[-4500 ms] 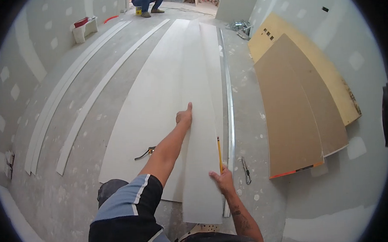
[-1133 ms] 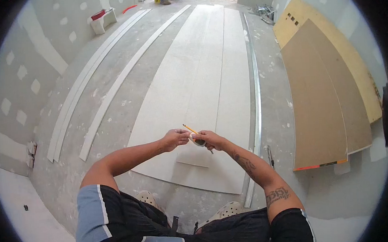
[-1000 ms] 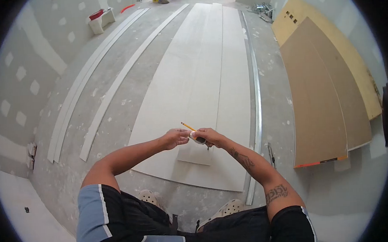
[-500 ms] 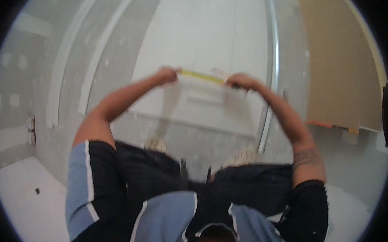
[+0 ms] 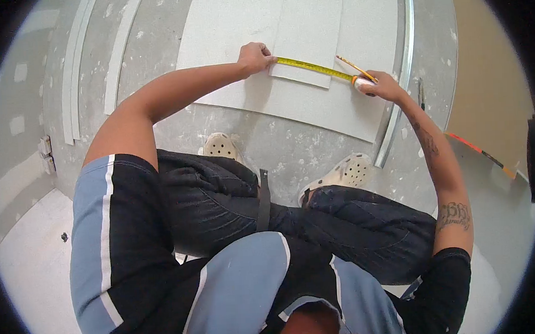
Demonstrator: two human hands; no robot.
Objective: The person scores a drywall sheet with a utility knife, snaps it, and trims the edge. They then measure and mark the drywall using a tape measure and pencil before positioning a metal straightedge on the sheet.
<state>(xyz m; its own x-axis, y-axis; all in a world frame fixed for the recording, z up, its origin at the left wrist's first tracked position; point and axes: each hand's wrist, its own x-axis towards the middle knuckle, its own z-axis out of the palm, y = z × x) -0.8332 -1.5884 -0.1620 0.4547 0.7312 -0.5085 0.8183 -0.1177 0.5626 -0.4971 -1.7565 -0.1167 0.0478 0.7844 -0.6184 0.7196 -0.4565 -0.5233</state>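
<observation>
Now, line by line:

Left hand: the left hand (image 5: 254, 55) is pressed down at the near left corner of the narrow drywall strip (image 5: 308, 37), its fingers closed together on the free end of the yellow tape blade (image 5: 314, 69).

Right hand: the right hand (image 5: 383, 85) is wrapped around the tape measure case (image 5: 360, 84), only part of which is seen, and a yellow pencil (image 5: 355, 69) is gripped in the same fingers, pointing up and to the left.

Tape blade: it is stretched between the two hands, across the near end of the narrow strip.

Drywall: the strip is laid on a wider drywall sheet (image 5: 230, 31), which lies on the concrete floor (image 5: 290, 145).

Metal track: a metal track (image 5: 396, 110) is seen just beside the sheet's right edge, under the right wrist.

Right of the track: brown boards (image 5: 484, 80) are seen beyond it.

Left of the sheet: thin white strips (image 5: 75, 62) are laid along the floor, well apart from the hands.

Feet: two perforated clogs (image 5: 222, 146) are planted just short of the sheet's near edge.
</observation>
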